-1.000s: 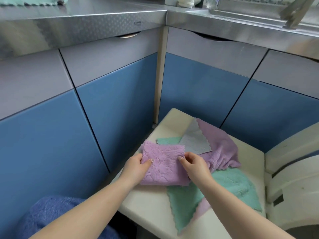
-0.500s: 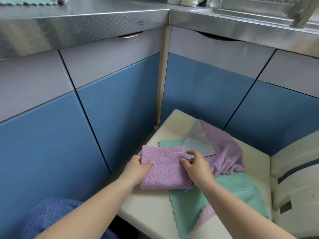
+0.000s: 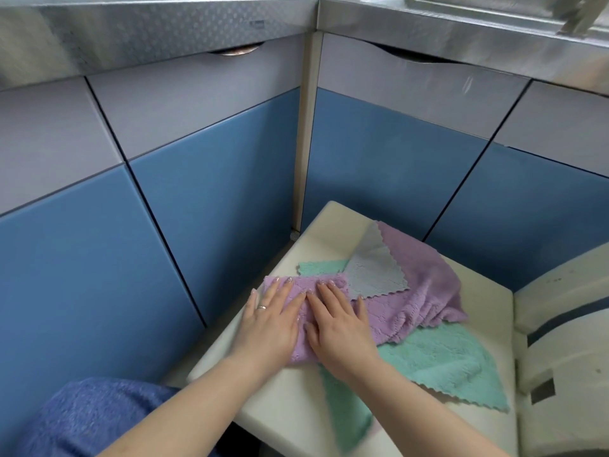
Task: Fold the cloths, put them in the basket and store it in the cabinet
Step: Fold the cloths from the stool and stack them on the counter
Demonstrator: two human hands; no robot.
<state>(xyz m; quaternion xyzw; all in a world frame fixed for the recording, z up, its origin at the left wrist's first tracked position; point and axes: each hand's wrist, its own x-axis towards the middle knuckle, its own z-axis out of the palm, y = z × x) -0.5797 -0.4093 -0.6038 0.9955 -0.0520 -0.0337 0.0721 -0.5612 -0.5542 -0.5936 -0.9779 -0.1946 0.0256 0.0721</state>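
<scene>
While pressed under both palms, folded purple cloth [image 3: 298, 319] lying flat near left front of cream top [image 3: 283, 404]. Left hand [image 3: 268, 321] palm down on cloth's left half, fingers spread and extended, gripping nothing; ring on one finger. Right hand [image 3: 339, 328] palm down on right half, fingers likewise straight and splayed, thumb side just beside left hand, holding nothing. Fingertips of both reaching cloth's far edge. Unfolded cloths heaped to right and behind: second purple cloth [image 3: 425, 288] rumpled, touching folded one's right side; grey cloth [image 3: 374, 272] lying on it, one corner pointing away toward cabinets; green cloth [image 3: 451, 361] spread under purple heap toward right front, a strip of green [image 3: 346, 410] running under right wrist to front edge. Small green corner [image 3: 321, 268] showing behind folded cloth, beside grey one; whether separate cloth, cannot tell. Blue-and-grey cabinet doors [image 3: 211, 206] shut, meeting at corner beyond top. Steel counter [image 3: 171, 24] above. White plastic object [image 3: 566, 341] at right edge. Blue fabric [image 3: 85, 417] at lower left.
</scene>
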